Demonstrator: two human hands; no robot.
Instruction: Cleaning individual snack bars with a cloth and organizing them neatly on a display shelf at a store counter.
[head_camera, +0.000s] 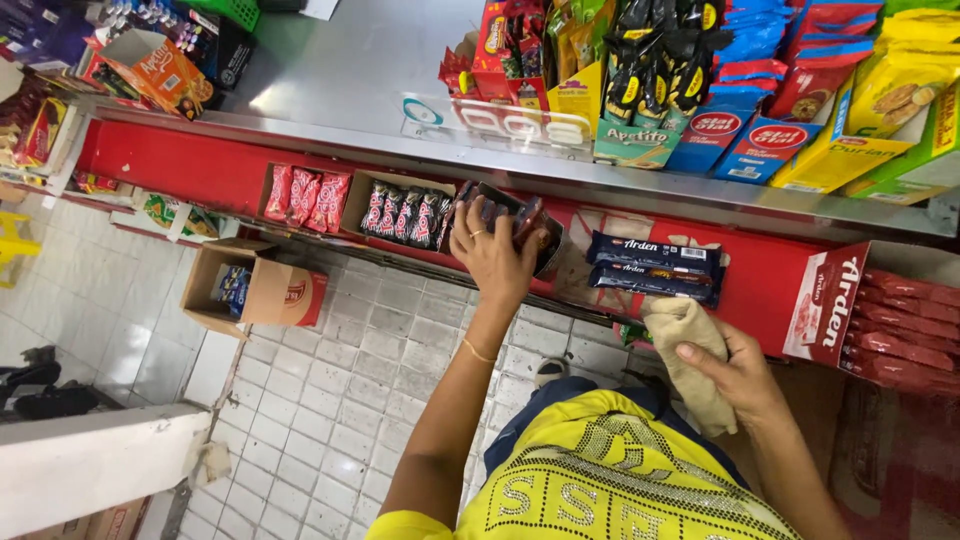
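The left hand (492, 255) is closed around a dark tray of snack packs (515, 222), fingers curled over its top edge, on the red lower shelf (190, 165). The tray sits tilted, its far end raised, just right of the cardboard tray of dark wrapped biscuits (400, 212). The right hand (735, 372) is shut on a beige cloth (690, 350), which hangs down in front of the shelf, below the two dark blue biscuit packs (655, 268) lying to the right of the tilted tray.

The tilt looks like the main risk: held by one hand only, the tray could tip and spill its packs onto the tiled floor (340, 400). It also stands close against the biscuit tray, so a sideways nudge could knock that one askew. The trailing cloth might catch the blue packs and drag them off the shelf edge.
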